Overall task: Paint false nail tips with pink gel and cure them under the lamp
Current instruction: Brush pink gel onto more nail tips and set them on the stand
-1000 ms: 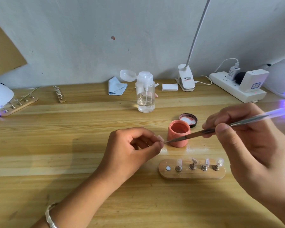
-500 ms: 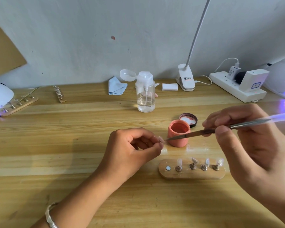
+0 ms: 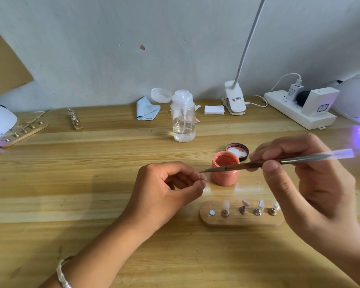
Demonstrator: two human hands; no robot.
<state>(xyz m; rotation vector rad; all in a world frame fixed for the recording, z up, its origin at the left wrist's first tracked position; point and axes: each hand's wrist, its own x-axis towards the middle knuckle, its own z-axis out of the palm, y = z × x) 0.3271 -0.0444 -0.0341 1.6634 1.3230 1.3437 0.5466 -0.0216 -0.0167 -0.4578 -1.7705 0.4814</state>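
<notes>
The left hand (image 3: 166, 190) reaches in from 7 o'clock over the pale wooden table (image 3: 81, 183). Its fingers are curled, and thumb and forefinger pinch a small false nail tip (image 3: 203, 177) at the hand's 2 o'clock edge. The right hand (image 3: 306, 183) comes from 4 o'clock, thumb and fingers pressed round a thin metal-handled brush (image 3: 279, 162) whose bristle point meets that tip. At 3 o'clock of the tip stands the open pink gel jar (image 3: 224, 175), its black lid (image 3: 237, 150) at 1 o'clock. At the jar's 5 o'clock lies an oval wooden stand (image 3: 241, 220) bearing four clear tips.
</notes>
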